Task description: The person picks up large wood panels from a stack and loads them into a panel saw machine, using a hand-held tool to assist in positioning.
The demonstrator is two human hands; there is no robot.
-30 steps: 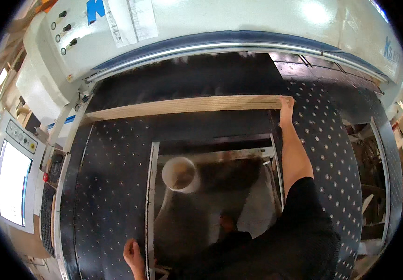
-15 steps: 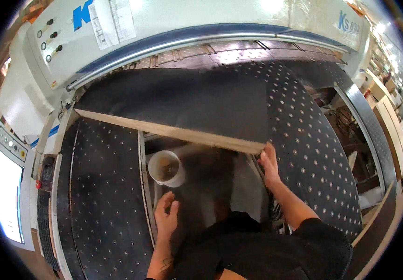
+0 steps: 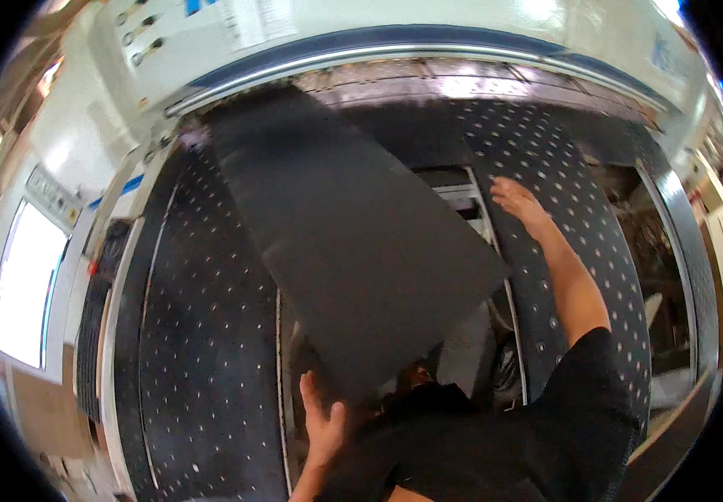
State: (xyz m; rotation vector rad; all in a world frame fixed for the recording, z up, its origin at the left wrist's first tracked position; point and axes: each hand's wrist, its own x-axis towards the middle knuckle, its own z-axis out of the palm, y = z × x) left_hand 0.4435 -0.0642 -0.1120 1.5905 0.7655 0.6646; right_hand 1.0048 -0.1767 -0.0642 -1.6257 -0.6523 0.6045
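Observation:
A large dark rectangular panel (image 3: pixel 353 243) lies aslant across the table. Its far end is close to the machine's beam, and its near end hangs over the gap in front of my body. At the panel's near left corner is my left hand (image 3: pixel 323 422), fingers stretched and thumb apart; whether it touches the edge I cannot tell. My right hand (image 3: pixel 518 202) is off the panel, to its right above the dotted table section (image 3: pixel 562 251). Its fingers are extended and it holds nothing.
A pale machine beam with a metal rail (image 3: pixel 428 52) spans the back. Dotted black table sections (image 3: pixel 202 335) flank the gap, the left one with a light edge strip. A bright screen (image 3: pixel 31 284) stands at far left. Metal framing (image 3: pixel 671 251) bounds an opening at right.
The panel has swung round, its right end coming toward me and over the gap, covering the white bucket. My right hand has let go of its corner and moved up and right.

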